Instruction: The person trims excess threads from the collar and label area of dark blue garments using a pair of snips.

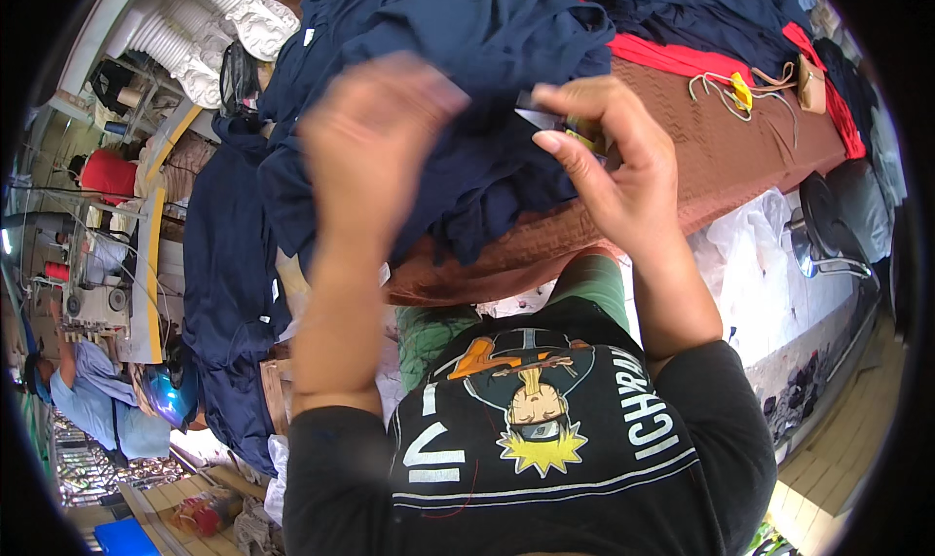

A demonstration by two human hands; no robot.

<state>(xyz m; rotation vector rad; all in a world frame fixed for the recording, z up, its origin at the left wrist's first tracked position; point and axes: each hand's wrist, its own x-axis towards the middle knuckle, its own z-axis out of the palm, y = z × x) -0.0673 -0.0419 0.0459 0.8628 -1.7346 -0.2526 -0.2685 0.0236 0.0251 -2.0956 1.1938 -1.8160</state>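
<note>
My right hand (623, 152) is raised over the cloth-covered table, thumb and forefinger closed around a pair of thread snips (542, 118). Their pale, pointed blade shows in front of my thumb, with a bit of yellow between the fingers. My left hand (375, 132) is up beside it, smeared by motion. Whether its fingers hold anything is not visible. Below both hands a heap of dark navy garments (467, 40) spreads over the table, with loose folds hanging near the front edge.
A brown cloth (701, 137) covers the table. At its right lie a red strip (682, 57), cords with a yellow piece (742, 92) and a tan block (810, 85). More navy garments (229, 254) hang at left. A person (97, 400) sits by a sewing machine (97, 305).
</note>
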